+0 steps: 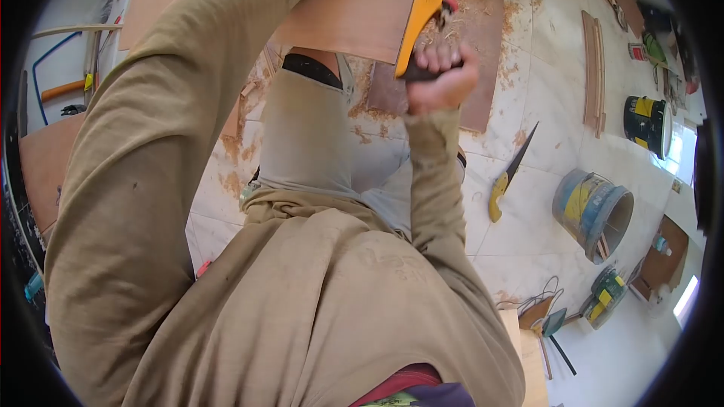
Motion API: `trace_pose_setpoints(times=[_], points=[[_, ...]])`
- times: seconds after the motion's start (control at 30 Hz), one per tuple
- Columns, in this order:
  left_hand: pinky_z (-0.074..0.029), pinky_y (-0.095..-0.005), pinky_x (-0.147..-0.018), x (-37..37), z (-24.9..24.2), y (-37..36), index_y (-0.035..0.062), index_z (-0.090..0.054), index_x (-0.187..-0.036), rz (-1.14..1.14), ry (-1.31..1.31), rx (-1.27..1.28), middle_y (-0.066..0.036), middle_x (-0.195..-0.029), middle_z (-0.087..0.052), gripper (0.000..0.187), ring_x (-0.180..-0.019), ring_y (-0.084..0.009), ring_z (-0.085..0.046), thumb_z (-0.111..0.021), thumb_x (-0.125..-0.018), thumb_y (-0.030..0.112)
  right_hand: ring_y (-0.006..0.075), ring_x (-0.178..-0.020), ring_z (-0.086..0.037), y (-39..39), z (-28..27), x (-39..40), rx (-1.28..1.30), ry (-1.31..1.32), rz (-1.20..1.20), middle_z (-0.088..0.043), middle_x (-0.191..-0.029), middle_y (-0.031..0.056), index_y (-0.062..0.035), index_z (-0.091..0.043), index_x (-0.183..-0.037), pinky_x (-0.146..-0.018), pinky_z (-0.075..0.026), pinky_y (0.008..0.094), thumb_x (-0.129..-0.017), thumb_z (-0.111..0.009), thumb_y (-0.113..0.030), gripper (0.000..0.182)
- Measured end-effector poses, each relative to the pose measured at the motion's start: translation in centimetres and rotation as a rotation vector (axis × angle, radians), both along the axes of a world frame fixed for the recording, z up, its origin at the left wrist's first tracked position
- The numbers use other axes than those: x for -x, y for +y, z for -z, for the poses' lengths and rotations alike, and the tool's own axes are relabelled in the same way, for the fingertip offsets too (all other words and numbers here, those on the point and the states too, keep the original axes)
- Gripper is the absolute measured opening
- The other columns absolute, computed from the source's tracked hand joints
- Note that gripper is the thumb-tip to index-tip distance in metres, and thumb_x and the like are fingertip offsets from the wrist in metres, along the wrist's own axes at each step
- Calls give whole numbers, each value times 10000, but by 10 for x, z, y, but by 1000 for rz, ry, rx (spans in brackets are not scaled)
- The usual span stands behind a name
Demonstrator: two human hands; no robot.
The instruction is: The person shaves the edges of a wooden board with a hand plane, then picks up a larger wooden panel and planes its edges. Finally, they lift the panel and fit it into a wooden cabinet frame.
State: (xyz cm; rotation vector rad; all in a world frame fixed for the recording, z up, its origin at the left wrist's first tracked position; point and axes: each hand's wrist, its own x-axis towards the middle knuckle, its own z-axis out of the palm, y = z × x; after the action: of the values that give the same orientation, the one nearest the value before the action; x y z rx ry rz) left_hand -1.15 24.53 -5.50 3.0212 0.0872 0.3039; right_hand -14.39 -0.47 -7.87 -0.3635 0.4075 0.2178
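Observation:
My right hand [439,79] is closed around the dark handle of a tool with a yellow body [419,11], held against the right edge of a brown wooden board [362,7]. The board rests across my raised knee [317,136]. My left arm in a tan sleeve [173,105] reaches up over the board. Its hand lies beyond the top of the view and cannot be seen.
A yellow-handled hand saw [507,177] lies on the white tiled floor to the right. Further right are a tipped blue and yellow bucket [596,211], a black and yellow can [647,124] and long wood strips [593,68]. Wood shavings [513,15] litter the floor near darker boards.

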Motion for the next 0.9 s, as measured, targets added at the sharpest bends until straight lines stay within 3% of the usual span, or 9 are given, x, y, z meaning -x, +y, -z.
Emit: trace_pose_setpoints(times=[0.07,0.1,0.2,0.33,0.43,0.6,0.7,0.83,0.9], points=[[-254,-720,-1044,4,-17,-6,95,-456,-1366,2,77,14,-202,-1477,-396,619,-1415,-389,-309,-493,-863,455,115,-441,-278,-23,-17,89,138,47,-28,-272,-525,-41,-181,-337,-639,-442,-298,301,-892,-538,-273,336],[-249,-724,-1048,7,-20,-8,95,-454,-1369,3,120,23,-203,-1489,-387,621,-1422,-389,-302,-491,-865,455,141,-450,-279,-35,-27,127,157,140,-59,-271,-514,-21,-170,-332,-624,-454,-293,341,-913,-530,-315,379],[-230,-734,-1059,0,-12,-5,95,-444,-1385,7,100,19,-205,-1516,-361,633,-1441,-393,-275,-485,-866,455,143,-449,-271,-29,-26,132,206,111,-59,-270,-515,-21,-173,-329,-624,-453,-291,339,-918,-528,-318,383],[-211,-738,-1071,8,-16,-6,96,-436,-1396,-5,118,-14,-212,-1514,-360,642,-1444,-400,-265,-482,-867,456,135,-479,-280,19,22,-72,72,-42,10,-268,-533,-31,-167,-340,-647,-528,-329,342,-885,-525,-221,307],[-202,-734,-1080,0,-15,-3,93,-431,-1402,6,75,-39,-220,-1521,-349,646,-1442,-403,-264,-480,-867,453,116,-475,-298,22,9,-77,16,-27,20,-293,-548,-44,-178,-346,-634,-517,-325,315,-879,-536,-175,310],[-191,-712,-1100,5,-17,-7,91,-429,-1402,5,114,53,-229,-1523,-342,648,-1433,-398,-275,-482,-865,449,142,-441,-252,-33,-32,127,140,175,-49,-248,-507,-23,-180,-309,-613,-440,-263,332,-899,-534,-324,391],[-192,-704,-1102,0,-12,-4,91,-438,-1385,36,96,65,-224,-1506,-361,635,-1428,-391,-280,-491,-861,445,139,-441,-249,-18,-25,106,123,190,0,-245,-506,-23,-180,-300,-603,-441,-271,331,-898,-531,-323,401],[-198,-705,-1097,16,-26,-13,100,-444,-1381,2,144,72,-208,-1512,-362,625,-1431,-386,-283,-502,-861,441,120,-474,-297,25,38,-99,-48,-55,-6,-272,-549,-46,-173,-353,-652,-528,-342,310,-877,-529,-181,285],[-192,-709,-1099,8,-23,-8,107,-447,-1381,-2,95,35,-201,-1512,-364,622,-1433,-385,-283,-506,-860,440,120,-474,-304,22,23,-95,-65,-44,1,-283,-545,-47,-173,-370,-656,-528,-349,313,-878,-533,-184,276]])
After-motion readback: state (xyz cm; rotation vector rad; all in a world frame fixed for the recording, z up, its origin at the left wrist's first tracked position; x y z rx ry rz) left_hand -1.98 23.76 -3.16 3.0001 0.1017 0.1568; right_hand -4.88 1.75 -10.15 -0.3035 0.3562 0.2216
